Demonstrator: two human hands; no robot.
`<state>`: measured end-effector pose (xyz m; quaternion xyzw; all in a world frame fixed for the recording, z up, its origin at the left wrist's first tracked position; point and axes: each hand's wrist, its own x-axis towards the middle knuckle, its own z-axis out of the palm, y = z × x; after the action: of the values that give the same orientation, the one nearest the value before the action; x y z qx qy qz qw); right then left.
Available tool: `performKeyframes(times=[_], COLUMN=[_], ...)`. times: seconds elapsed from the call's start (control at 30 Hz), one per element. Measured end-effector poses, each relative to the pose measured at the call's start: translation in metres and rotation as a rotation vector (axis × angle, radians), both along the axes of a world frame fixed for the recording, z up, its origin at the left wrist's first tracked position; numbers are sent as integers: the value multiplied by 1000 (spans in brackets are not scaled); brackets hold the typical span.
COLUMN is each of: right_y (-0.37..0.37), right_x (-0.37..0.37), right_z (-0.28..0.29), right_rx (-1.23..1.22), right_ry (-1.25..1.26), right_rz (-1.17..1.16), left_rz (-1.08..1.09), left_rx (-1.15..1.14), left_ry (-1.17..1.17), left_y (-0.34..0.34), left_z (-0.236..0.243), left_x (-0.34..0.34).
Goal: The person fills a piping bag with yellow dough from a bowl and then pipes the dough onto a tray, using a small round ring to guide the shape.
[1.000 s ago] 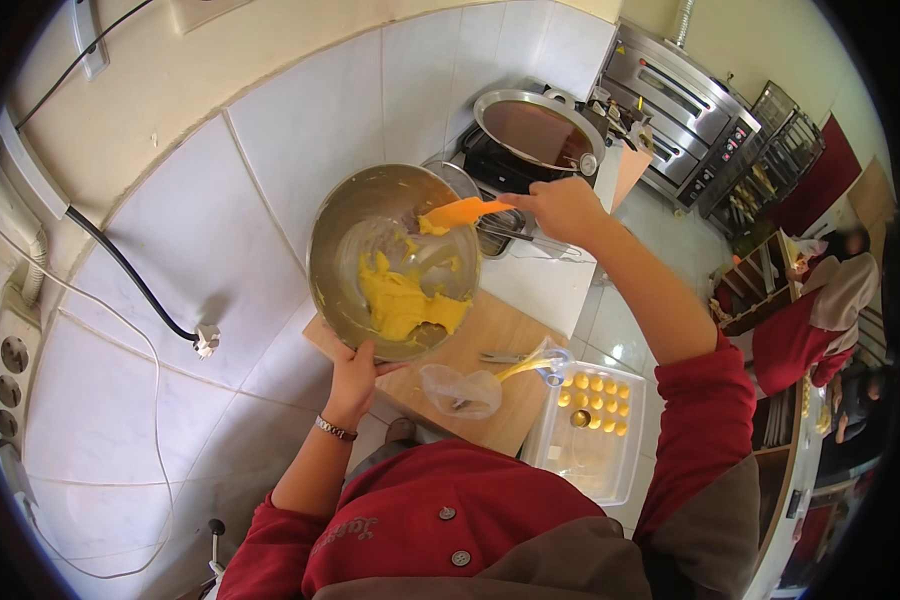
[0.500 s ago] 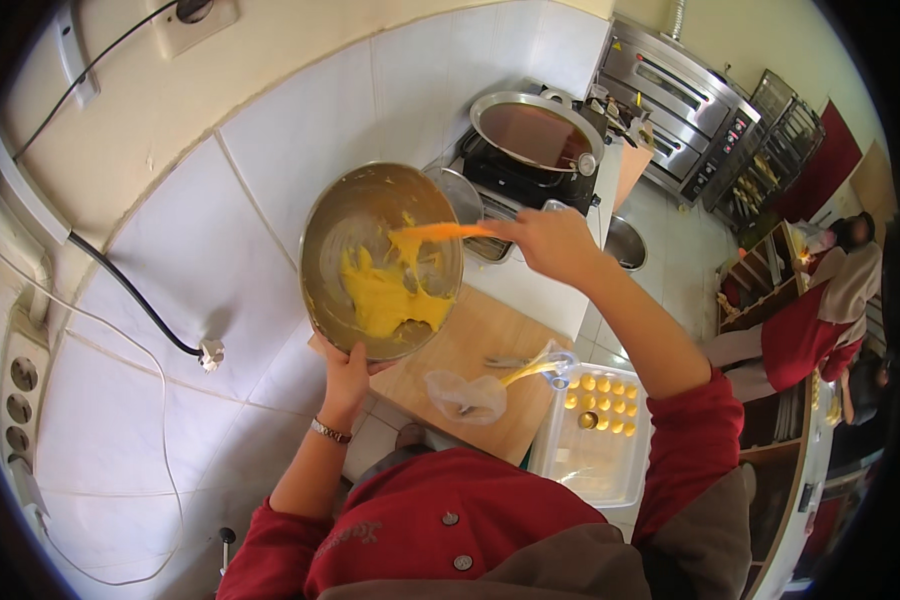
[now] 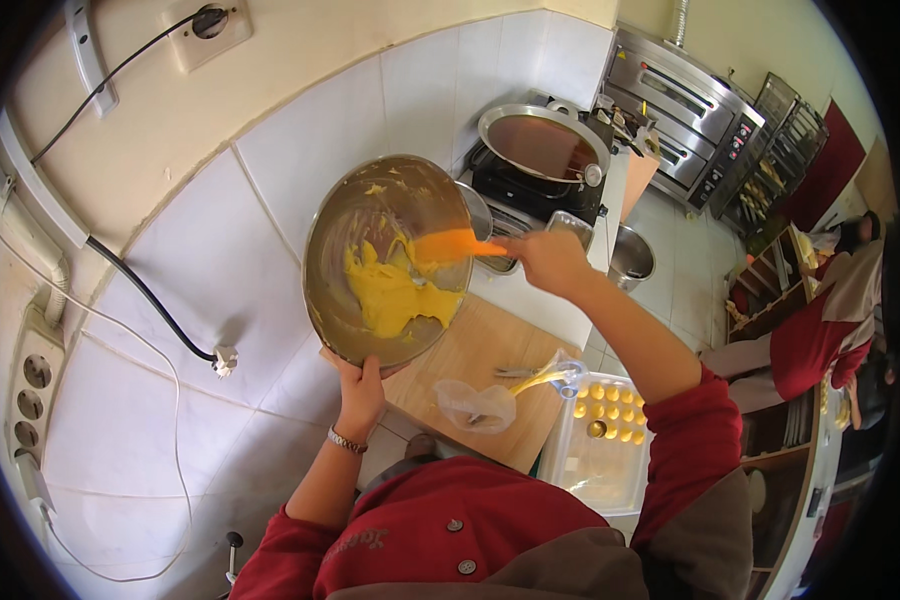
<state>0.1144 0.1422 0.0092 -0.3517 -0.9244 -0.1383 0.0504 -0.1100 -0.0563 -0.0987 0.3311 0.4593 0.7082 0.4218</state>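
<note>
My left hand (image 3: 361,392) grips the near rim of a large metal mixing bowl (image 3: 335,215), which is tilted so its inside faces me. Thick yellow batter (image 3: 390,297) clings to the bowl's bottom and lower wall, with thin smears higher up. In my right hand (image 3: 548,262), fingers closed round its handle, is an orange spatula (image 3: 450,245). Its blade lies inside the bowl at the right side, at the edge of the batter, slightly blurred. Below the bowl, a clear piping bag (image 3: 475,404) with some yellow filling rests on a wooden board (image 3: 515,440).
Right of the board stands a clear plastic tray (image 3: 595,480) holding several small yellow rounds and a little metal cup (image 3: 597,429). A wide pan of brown liquid (image 3: 542,147) sits on a black stove (image 3: 515,185) behind. Another person (image 3: 820,315) works at the far right.
The spatula and my right hand have moved slightly down and to the right, the blade now turned broader to view. The bowl has shifted a little in the picture, still in my left hand.
</note>
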Motion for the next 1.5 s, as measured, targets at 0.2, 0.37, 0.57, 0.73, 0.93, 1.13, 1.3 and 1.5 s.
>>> performKeyframes(times=[0.2,0.37,0.57,0.73,0.93,1.13,1.3,1.5], right_y=[-22,-67,-91,-100,-112,-105,-60,-63], right_x=[18,29,54,83,124,78,25,-17], right_z=[-16,-48,-61,-50,-20,21,0,-2], right_rx=[-569,-378,-103,-56,-46,-157,-280,-276], right_ry=[292,476,265,233,282,413,285,348], right_rz=[-58,-40,-26,-32,-125,-241,-429,-322], left_rz=[0,-45,-45,-42,-75,-164,-260,-357], left_rx=[-85,-73,-102,-116,-110,-143,-179,-113], left_ry=[-288,-424,-420,-430,-439,-242,-229,-390], left_y=[6,13,16,20,24,15,12,5], left_z=[27,35,46,44,43,35,25,40], left_x=[4,-2,3,1,3,15,48,54])
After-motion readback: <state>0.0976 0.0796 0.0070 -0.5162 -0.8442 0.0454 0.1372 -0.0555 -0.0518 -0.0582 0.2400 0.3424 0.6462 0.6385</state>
